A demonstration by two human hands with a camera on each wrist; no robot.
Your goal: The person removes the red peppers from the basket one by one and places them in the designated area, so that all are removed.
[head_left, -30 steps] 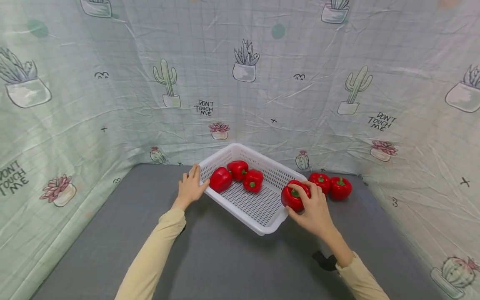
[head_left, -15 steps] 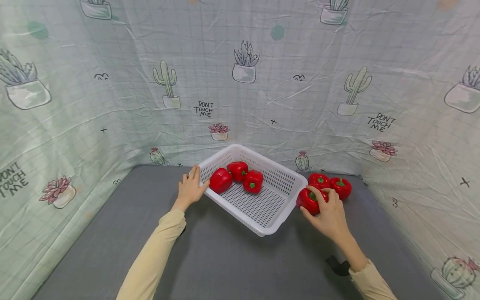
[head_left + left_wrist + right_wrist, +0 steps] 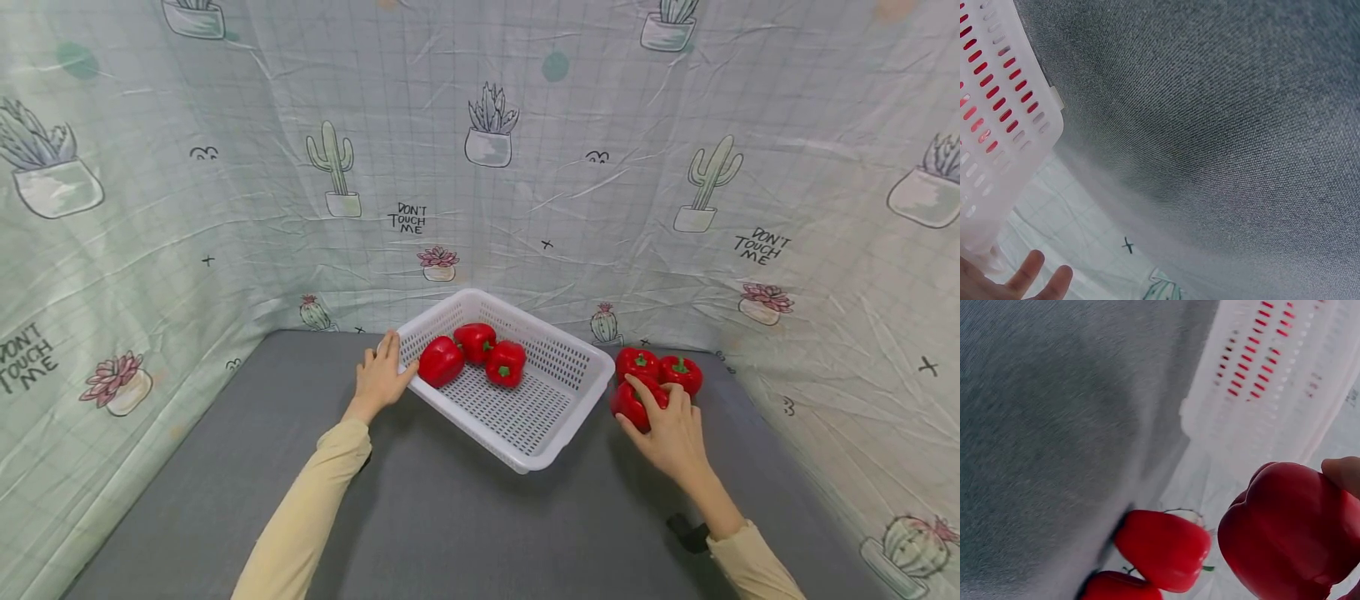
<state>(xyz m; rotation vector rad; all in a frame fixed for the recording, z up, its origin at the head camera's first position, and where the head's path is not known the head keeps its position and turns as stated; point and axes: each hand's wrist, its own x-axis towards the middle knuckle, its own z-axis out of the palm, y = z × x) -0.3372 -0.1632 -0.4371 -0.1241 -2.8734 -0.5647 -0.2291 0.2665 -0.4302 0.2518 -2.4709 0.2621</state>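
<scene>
My left hand (image 3: 381,377) rests at the left corner of the white plastic basket (image 3: 468,421), its thumb over the rim. In the left wrist view two fingertips (image 3: 1027,273) extend beside the basket's wall. My right hand (image 3: 675,433) grips a red bell pepper (image 3: 628,407) from above, just right of the basket; in the right wrist view this bell pepper (image 3: 1291,531) is close, with one fingertip on it. I cannot tell whether it touches the table. Two more red bell peppers (image 3: 637,362) sit behind it. Inside the basket lie three others (image 3: 442,360).
A dark grey cloth (image 3: 465,533) covers the table. Behind and at both sides hangs a light curtain (image 3: 540,208) printed with cacti. A second loose pepper (image 3: 684,375) stands near the back right edge. The basket sits at an angle.
My right hand has carried the bell pepper from over the basket's right end, rightward past its rim, towards the two loose peppers. The left hand and basket stay put.
</scene>
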